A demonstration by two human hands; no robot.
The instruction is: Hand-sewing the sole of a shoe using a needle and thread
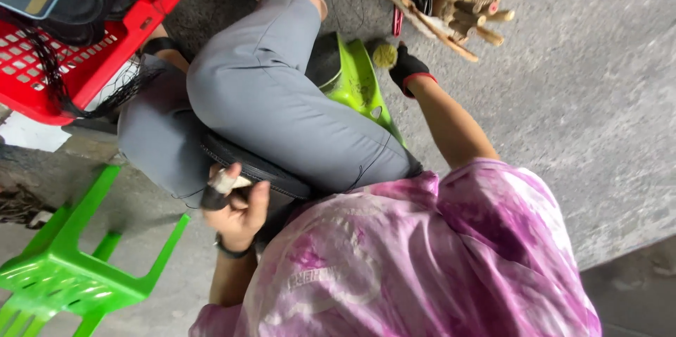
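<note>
- Your left hand was low beside your thigh, at the edge of a black round object that lay under your grey trouser leg.
- Its fingers were clenched on a small pale piece; one finger had a black cover and a white wrap. I could not tell what the piece was.
- A black band sat on that wrist.
- Your right hand, in a black glove with a red cuff, was stretched out over the concrete floor.
- Its fingers were closed around a round yellow-green ball, just beside the bright green plastic seat you sat on.
- Near that hand, a bundle of wooden sticks and basket work lay on the floor.
- On your left side stood a red plastic crate with black netting, and a green plastic stool lay tipped over.
- You wore a pink and white patterned shirt.
</note>
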